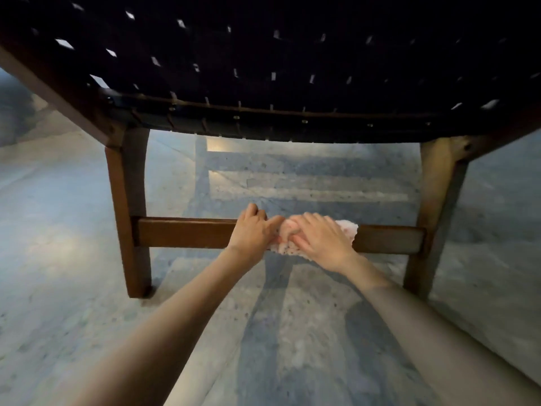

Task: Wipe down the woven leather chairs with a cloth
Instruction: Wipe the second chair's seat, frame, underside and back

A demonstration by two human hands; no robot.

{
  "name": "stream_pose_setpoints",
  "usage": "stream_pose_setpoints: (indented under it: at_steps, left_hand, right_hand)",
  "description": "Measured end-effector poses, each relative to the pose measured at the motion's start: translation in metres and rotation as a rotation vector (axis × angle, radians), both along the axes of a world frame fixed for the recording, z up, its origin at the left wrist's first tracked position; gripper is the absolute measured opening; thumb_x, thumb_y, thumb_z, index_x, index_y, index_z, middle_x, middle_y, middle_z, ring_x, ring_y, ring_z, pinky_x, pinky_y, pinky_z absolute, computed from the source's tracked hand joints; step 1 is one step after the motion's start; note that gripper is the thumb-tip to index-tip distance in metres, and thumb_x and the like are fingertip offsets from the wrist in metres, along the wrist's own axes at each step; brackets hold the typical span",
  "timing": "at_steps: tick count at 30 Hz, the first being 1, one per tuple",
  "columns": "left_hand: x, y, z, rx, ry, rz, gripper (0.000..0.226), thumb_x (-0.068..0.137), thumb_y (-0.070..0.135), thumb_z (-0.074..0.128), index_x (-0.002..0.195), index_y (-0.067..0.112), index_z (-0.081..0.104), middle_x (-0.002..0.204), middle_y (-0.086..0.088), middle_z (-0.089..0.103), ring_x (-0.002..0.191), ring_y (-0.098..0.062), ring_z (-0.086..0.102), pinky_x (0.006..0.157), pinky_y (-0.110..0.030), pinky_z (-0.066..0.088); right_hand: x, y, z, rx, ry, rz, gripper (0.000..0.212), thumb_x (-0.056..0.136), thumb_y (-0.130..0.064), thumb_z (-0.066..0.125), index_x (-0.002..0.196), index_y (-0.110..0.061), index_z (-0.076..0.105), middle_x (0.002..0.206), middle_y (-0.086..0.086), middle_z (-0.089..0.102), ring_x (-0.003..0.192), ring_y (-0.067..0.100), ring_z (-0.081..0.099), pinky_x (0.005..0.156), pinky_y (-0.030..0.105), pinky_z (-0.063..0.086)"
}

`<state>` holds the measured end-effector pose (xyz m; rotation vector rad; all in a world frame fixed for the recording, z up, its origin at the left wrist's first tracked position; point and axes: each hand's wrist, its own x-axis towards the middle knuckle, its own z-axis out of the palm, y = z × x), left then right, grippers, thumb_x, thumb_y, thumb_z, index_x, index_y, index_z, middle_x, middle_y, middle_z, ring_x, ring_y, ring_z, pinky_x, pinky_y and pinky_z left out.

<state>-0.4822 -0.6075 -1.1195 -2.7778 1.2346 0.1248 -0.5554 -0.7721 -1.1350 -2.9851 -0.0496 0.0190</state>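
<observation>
Pressure wants to be even as the cloth (347,227) runs along the stretcher (181,232). My judgement: slide slowly, wrap the cloth over top and underside, and carry it out to both ends. The right grip (320,238) is apart, fingers spread flat on the cloth and pinning it to the wood. The left grip (251,230) is curled over the stretcher's top edge just beside it, thumb touching the bunched cloth. So the cloth lies under the right grip, spilling past its fingertips and below its palm. The woven seat (263,54) hangs above both.
</observation>
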Motion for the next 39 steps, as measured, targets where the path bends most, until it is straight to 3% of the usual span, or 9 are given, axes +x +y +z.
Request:
stream_pose_setpoints:
  at_steps: [2,6,10,18,23,26,29,33,39]
  left_hand:
    - [-0.01,-0.035,-0.001,-0.028,0.055,-0.064,0.053,0.1,0.027,0.048,0.147,0.026,0.023,0.134,-0.011,0.047,0.123,-0.03,0.036,0.1,-0.035,0.033]
    - [-0.027,-0.096,-0.001,-0.022,0.134,-0.159,0.055,0.102,0.027,0.045,0.15,0.025,0.019,0.139,-0.01,0.044,0.126,-0.028,0.039,0.1,-0.035,0.036]
    - [-0.043,-0.134,-0.001,-0.037,0.164,-0.2,0.061,0.101,0.023,0.049,0.152,0.025,0.015,0.143,-0.008,0.041,0.13,-0.028,0.039,0.103,-0.035,0.035]
    - [-0.046,-0.122,-0.02,-0.133,0.082,-0.203,0.063,0.099,0.027,0.05,0.151,0.024,0.015,0.138,-0.007,0.041,0.124,-0.026,0.041,0.101,-0.034,0.033]
    - [-0.019,-0.041,-0.027,-0.282,0.034,-0.166,0.051,0.097,0.039,0.042,0.144,0.019,0.036,0.116,-0.011,0.054,0.104,-0.034,0.053,0.088,-0.04,0.04]
    - [0.005,0.028,-0.033,-0.328,-0.051,-0.107,0.049,0.089,0.046,0.036,0.131,0.019,0.043,0.098,-0.011,0.059,0.085,-0.035,0.058,0.081,-0.041,0.047]
    - [0.026,0.09,-0.025,-0.255,-0.033,0.014,0.053,0.093,0.05,0.035,0.132,0.018,0.048,0.104,-0.012,0.058,0.094,-0.036,0.057,0.095,-0.048,0.039]
    - [0.04,0.153,-0.011,-0.159,-0.018,0.208,0.048,0.092,0.034,0.06,0.135,0.018,0.048,0.122,-0.014,0.055,0.115,-0.038,0.051,0.105,-0.056,0.035]
    - [0.036,0.166,0.004,-0.2,-0.009,0.335,0.047,0.088,0.027,0.067,0.131,0.013,0.054,0.124,-0.015,0.057,0.112,-0.037,0.052,0.09,-0.047,0.047]
  right_hand:
    - [-0.022,-0.03,-0.001,0.028,-0.018,-0.09,0.06,0.086,-0.056,0.027,0.126,-0.02,0.054,0.112,0.004,0.059,0.103,0.027,0.055,0.086,0.037,0.036]
    - [-0.055,-0.087,0.005,0.022,-0.001,-0.229,0.044,0.092,-0.05,0.052,0.124,-0.021,0.055,0.109,0.003,0.058,0.101,0.024,0.053,0.088,0.035,0.035]
    - [-0.081,-0.131,0.005,-0.049,-0.006,-0.348,0.051,0.087,-0.058,0.057,0.123,-0.022,0.056,0.104,0.006,0.057,0.1,0.027,0.053,0.088,0.038,0.037]
    - [-0.082,-0.115,-0.011,-0.117,-0.068,-0.416,0.057,0.085,-0.052,0.062,0.126,-0.015,0.053,0.111,0.016,0.054,0.104,0.034,0.049,0.097,0.043,0.035]
    - [-0.048,-0.049,-0.017,-0.13,-0.111,-0.301,0.053,0.084,-0.055,0.052,0.116,-0.014,0.057,0.1,0.016,0.056,0.091,0.035,0.052,0.084,0.042,0.036]
    - [-0.016,0.01,-0.018,-0.079,-0.115,-0.191,0.05,0.088,-0.051,0.05,0.121,-0.014,0.053,0.107,0.017,0.054,0.098,0.036,0.05,0.089,0.043,0.034]
    - [0.016,0.059,-0.014,-0.013,-0.087,-0.033,0.049,0.097,-0.041,0.047,0.138,-0.014,0.041,0.125,0.014,0.05,0.114,0.034,0.045,0.1,0.04,0.028]
    - [0.051,0.111,-0.002,-0.007,-0.022,0.156,0.056,0.099,-0.027,0.046,0.149,-0.015,0.023,0.139,0.01,0.043,0.126,0.03,0.041,0.104,0.037,0.029]
    - [0.06,0.123,-0.005,0.051,-0.038,0.259,0.076,0.092,-0.01,0.059,0.153,-0.016,0.015,0.147,0.009,0.039,0.129,0.028,0.04,0.107,0.035,0.028]
